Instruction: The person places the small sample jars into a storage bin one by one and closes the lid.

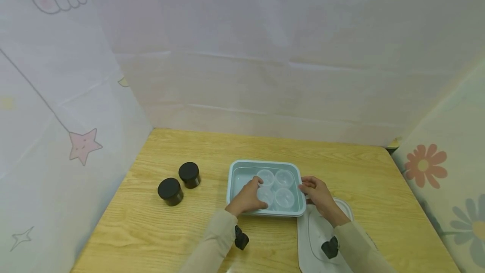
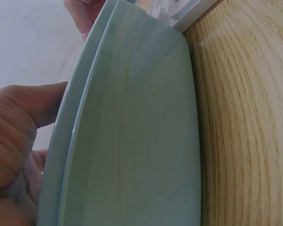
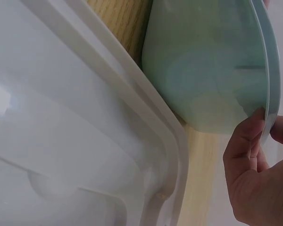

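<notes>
A pale blue plastic bin [image 1: 236, 176] stands on the table with several clear round cups [image 1: 284, 198] grouped in its right part. My left hand [image 1: 246, 197] reaches over the front rim, its thumb and fingers curved around the front-left clear cup [image 1: 266, 197]. In the left wrist view the bin's outer wall [image 2: 141, 122] hides that cup and most of the fingers. With my right hand [image 1: 318, 195] I pinch the bin's right rim. The right wrist view shows fingers [image 3: 245, 146] on the outside of that rim and the thumb on its other side.
Two black-lidded jars [image 1: 170, 191] stand to the left of the bin. A large white lid [image 1: 314, 239], also close in the right wrist view [image 3: 85, 117], lies on the table at the bin's right front corner. Printed cloth walls [image 1: 265, 96] enclose the wooden table [image 1: 182, 239].
</notes>
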{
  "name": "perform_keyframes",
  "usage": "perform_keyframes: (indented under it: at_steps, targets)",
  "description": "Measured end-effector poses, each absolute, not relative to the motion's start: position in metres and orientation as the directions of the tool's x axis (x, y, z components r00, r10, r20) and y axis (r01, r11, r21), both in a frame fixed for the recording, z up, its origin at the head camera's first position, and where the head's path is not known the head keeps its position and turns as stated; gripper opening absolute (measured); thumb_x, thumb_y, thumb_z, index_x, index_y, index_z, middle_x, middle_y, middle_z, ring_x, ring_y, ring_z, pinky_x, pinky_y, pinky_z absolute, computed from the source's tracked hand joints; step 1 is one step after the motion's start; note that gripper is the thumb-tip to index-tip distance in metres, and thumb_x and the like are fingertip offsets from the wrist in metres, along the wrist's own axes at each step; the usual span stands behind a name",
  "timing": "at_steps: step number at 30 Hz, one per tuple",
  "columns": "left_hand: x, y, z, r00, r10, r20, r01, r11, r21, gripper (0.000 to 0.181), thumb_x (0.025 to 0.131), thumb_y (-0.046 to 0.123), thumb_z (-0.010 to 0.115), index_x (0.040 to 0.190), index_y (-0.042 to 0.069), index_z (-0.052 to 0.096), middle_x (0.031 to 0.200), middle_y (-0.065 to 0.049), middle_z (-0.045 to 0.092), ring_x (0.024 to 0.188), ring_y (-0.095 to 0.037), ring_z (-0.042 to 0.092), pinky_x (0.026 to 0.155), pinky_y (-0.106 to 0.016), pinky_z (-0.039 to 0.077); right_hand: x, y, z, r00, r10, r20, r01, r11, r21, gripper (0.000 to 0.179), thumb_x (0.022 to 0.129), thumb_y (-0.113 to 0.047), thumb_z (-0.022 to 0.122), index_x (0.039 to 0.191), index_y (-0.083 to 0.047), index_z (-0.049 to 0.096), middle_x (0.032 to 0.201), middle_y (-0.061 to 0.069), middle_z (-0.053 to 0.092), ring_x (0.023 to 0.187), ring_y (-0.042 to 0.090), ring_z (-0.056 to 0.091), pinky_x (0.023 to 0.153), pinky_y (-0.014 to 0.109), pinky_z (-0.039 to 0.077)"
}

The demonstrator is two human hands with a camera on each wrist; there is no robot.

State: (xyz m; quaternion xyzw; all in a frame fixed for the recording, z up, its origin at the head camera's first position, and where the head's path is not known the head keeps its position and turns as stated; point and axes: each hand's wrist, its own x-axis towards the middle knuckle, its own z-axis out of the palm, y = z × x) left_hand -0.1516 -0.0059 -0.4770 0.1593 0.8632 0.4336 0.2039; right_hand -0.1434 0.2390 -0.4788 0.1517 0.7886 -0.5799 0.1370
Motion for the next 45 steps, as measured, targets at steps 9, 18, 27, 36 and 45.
perform_keyframes:
  at_steps: [9, 18, 27, 36, 45]
  targets:
    - [-0.15, 0.0, -0.475, -0.881, 0.425, -0.209, 0.092, 0.587, 0.805, 0.065, 0.073, 0.013, 0.081, 0.126, 0.004, 0.043, 0.123, -0.02, 0.056, 0.112, -0.035, 0.055, 0.09, -0.045, 0.049, -0.143, 0.239, -0.48, -0.912, 0.096, -0.399, 0.409, 0.27, -0.871, 0.04, 0.095, -0.011, 0.054, 0.131, 0.004, 0.044, 0.096, 0.003, 0.056, 0.075, 0.01, 0.056, 0.059, 0.025, 0.052]
    - [-0.148, 0.0, -0.476, -0.887, 0.41, -0.213, 0.09, 0.605, 0.791, 0.068, 0.073, 0.014, 0.081, 0.128, 0.004, 0.042, 0.122, -0.019, 0.056, 0.112, -0.033, 0.055, 0.09, -0.043, 0.049, -0.142, 0.237, -0.479, -0.911, 0.092, -0.402, 0.412, 0.262, -0.873, 0.041, 0.095, -0.01, 0.054, 0.131, 0.005, 0.044, 0.098, 0.005, 0.057, 0.075, 0.011, 0.058, 0.06, 0.025, 0.053]
    - [-0.148, 0.0, -0.477, -0.887, 0.41, -0.211, 0.106, 0.627, 0.772, 0.07, 0.073, 0.017, 0.082, 0.129, 0.005, 0.042, 0.121, -0.018, 0.057, 0.11, -0.031, 0.056, 0.09, -0.042, 0.05, -0.141, 0.235, -0.479, -0.91, 0.1, -0.402, 0.414, 0.26, -0.872, 0.041, 0.094, -0.009, 0.055, 0.131, 0.005, 0.044, 0.097, 0.004, 0.056, 0.076, 0.01, 0.057, 0.061, 0.026, 0.053]
    - [-0.15, -0.01, -0.475, -0.888, 0.408, -0.212, 0.089, 0.605, 0.791, 0.069, 0.076, 0.018, 0.079, 0.131, 0.004, 0.041, 0.123, -0.018, 0.055, 0.112, -0.032, 0.055, 0.089, -0.044, 0.049, -0.141, 0.237, -0.479, -0.913, 0.096, -0.396, 0.407, 0.267, -0.874, 0.041, 0.095, -0.01, 0.055, 0.131, 0.006, 0.043, 0.098, 0.006, 0.057, 0.076, 0.01, 0.058, 0.061, 0.026, 0.054]
    - [-0.157, -0.025, -0.464, -0.896, 0.414, -0.161, 0.104, 0.548, 0.83, 0.067, 0.08, 0.016, 0.076, 0.135, 0.001, 0.04, 0.132, -0.02, 0.05, 0.119, -0.034, 0.051, 0.095, -0.046, 0.047, -0.143, 0.239, -0.479, -0.916, 0.088, -0.39, 0.399, 0.275, -0.875, 0.041, 0.095, -0.009, 0.054, 0.132, 0.006, 0.043, 0.1, 0.007, 0.057, 0.077, 0.01, 0.059, 0.063, 0.027, 0.055]
